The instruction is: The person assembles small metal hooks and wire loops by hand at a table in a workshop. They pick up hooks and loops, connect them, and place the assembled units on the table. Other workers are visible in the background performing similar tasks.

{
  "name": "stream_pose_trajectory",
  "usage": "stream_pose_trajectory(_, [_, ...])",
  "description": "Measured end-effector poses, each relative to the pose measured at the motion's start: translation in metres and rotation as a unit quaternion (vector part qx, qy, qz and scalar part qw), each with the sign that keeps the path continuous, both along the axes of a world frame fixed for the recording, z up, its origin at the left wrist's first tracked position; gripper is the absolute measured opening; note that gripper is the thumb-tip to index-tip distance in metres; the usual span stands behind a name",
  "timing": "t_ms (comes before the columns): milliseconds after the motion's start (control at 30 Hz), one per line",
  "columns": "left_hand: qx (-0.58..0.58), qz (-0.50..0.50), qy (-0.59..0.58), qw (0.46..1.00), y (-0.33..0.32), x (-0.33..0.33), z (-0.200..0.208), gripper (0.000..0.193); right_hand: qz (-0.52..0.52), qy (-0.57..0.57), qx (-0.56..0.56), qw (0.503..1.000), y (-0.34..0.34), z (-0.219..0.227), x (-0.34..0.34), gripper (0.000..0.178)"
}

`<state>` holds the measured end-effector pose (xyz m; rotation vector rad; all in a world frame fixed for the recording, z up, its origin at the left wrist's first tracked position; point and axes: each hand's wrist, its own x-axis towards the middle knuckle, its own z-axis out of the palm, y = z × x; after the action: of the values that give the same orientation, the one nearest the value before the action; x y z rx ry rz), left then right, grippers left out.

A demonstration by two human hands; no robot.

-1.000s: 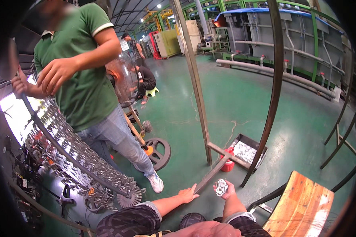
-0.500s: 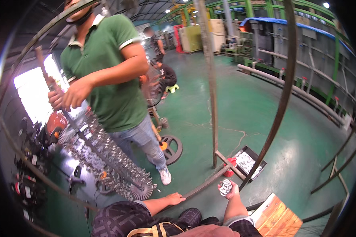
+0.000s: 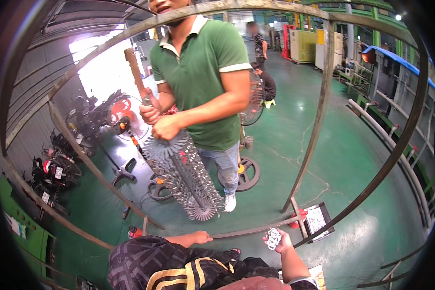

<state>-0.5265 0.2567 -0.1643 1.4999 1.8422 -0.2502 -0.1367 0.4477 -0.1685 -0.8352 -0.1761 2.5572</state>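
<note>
In my right hand [image 3: 284,240] is a bunch of small silvery-white metal pieces [image 3: 273,239], held on the open palm side with the fingers curled round it. My left hand [image 3: 202,237] rests at the lower bar of a metal frame [image 3: 251,230], its fingers curled against the bar. Facing me, a person in a green shirt [image 3: 205,72] grips with both hands the upper rod [image 3: 136,72] of a tall rack hung with rows of metal pieces [image 3: 181,169]. That rack stands tilted beyond the frame, apart from my hands.
A black tray of white pieces [image 3: 316,222] and a red container [image 3: 298,218] sit on the floor by my right hand. Frame uprights [image 3: 319,116] curve around me. A fan's wheeled base [image 3: 246,174] stands behind the rack. A red-topped bottle [image 3: 134,232] is at left.
My view has swung left, so the scene sits further right. The person's rack now stands more upright and nearer the middle. My right hand still holds its pieces.
</note>
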Motion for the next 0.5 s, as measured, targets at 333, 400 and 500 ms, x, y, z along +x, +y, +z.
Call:
stream_pose_trajectory(333, [0.049,0.102,0.019,0.993,-0.052,-0.015,0.053,0.046,0.045,0.007,0.067,0.997,-0.006,0.121,-0.047,0.039])
stream_pose_trajectory(400, [0.049,0.127,0.03,0.99,-0.064,-0.024,0.051,0.042,0.039,0.011,0.077,0.996,-0.007,0.139,-0.061,0.038])
stream_pose_trajectory(500, [0.05,0.183,0.027,0.981,-0.089,-0.026,0.07,0.037,0.05,0.006,0.076,0.996,-0.018,0.168,-0.083,0.036])
